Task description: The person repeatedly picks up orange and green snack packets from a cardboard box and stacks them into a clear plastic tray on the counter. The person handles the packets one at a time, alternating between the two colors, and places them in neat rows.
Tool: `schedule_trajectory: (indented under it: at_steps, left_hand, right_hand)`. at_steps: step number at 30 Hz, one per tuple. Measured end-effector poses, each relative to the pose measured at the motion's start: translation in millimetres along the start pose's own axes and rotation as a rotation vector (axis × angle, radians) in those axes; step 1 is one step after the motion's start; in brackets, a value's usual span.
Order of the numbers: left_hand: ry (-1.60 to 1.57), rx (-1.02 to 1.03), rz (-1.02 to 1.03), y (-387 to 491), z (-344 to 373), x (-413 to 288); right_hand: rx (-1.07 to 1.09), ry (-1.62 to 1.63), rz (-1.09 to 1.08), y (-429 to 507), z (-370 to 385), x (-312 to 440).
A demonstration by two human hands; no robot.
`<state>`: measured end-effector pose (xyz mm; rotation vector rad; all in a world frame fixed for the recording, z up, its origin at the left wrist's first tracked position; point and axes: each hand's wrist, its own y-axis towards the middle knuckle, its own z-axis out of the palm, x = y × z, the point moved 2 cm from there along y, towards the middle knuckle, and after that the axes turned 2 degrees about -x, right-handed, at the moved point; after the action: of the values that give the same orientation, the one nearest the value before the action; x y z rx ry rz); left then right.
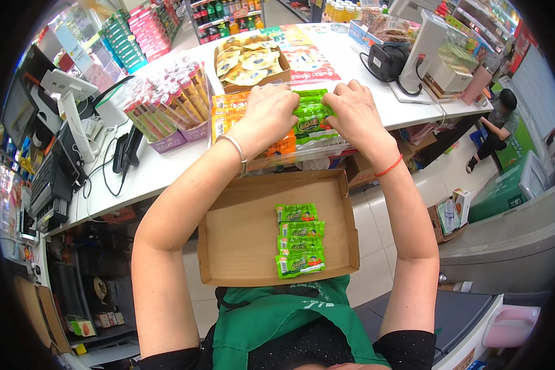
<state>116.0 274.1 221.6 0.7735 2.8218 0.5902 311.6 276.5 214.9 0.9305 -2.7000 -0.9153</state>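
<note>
Both hands are at a clear plastic tray (305, 151) on the counter's near edge. My left hand (274, 111) has its fingers curled at the left end of the green snack packets (311, 121). At their right end, my right hand (351, 108) pinches the packet edge between thumb and fingers. Orange snack packets (229, 113) fill the tray's left part, partly hidden by my left hand. Below the tray, a shallow cardboard box (240, 231) rests at my lap. Several green packets (300, 245) lie in an overlapping column inside it.
On the white counter (351, 60) stand a carton of snack bags (254, 62) and purple boxes of tube-shaped sweets (171, 111). A handheld scanner (127, 148) with cables lies left. A black device (384, 62) stands right. Another person (502, 120) sits at far right.
</note>
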Motion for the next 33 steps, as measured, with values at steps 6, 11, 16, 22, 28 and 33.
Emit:
schedule_trajectory:
  at_steps: [6, 11, 16, 22, 28, 33]
  left_hand:
    - [0.005, -0.010, -0.011, 0, 1, -1]
    - [-0.034, -0.090, 0.012, -2, -2, -3]
    - [-0.127, -0.135, 0.026, -7, -16, -16]
    - [-0.184, -0.206, 0.096, -22, -30, -36]
    - [-0.258, -0.234, 0.124, -43, -41, -48]
    - [-0.330, -0.246, 0.133, -64, -48, -61]
  right_hand:
    - [0.002, 0.010, 0.009, -1, -2, 0]
    - [-0.014, 0.051, 0.009, -4, -7, 0]
    - [-0.059, 0.098, 0.002, -7, -27, 11]
    - [-0.098, 0.163, -0.003, -16, -44, 30]
    - [-0.097, 0.240, 0.017, -28, -64, 42]
    - [-0.093, 0.258, 0.022, -42, -78, 56]
